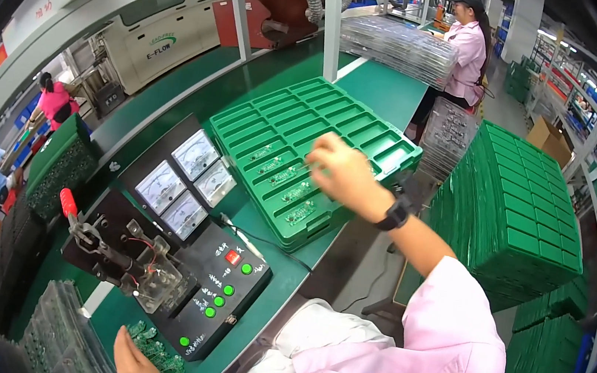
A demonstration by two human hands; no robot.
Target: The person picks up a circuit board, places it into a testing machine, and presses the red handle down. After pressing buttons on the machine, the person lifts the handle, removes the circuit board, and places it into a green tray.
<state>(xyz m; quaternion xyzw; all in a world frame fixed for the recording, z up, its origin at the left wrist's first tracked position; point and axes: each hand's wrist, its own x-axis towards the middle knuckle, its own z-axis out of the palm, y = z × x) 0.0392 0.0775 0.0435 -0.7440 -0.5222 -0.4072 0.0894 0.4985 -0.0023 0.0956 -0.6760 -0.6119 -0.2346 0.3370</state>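
Note:
A green compartment tray lies on the bench, with several small green circuit boards in its nearer slots. Over these slots hovers my right hand, a dark watch on its wrist. Its fingers are curled and closed; what is between them, if anything, is too small to make out. My left hand is low at the left, fingers stretched out, beside a pile of circuit boards. Between the hands stands a black test box with green buttons, a red switch, and a red-handled toggle clamp over a clear fixture.
Four panel meters stand behind the box. A cable runs along the bench edge. Tall stacks of green trays rise at the right. Clear trays lie at the far end, near a co-worker. Upright boards stand lower left.

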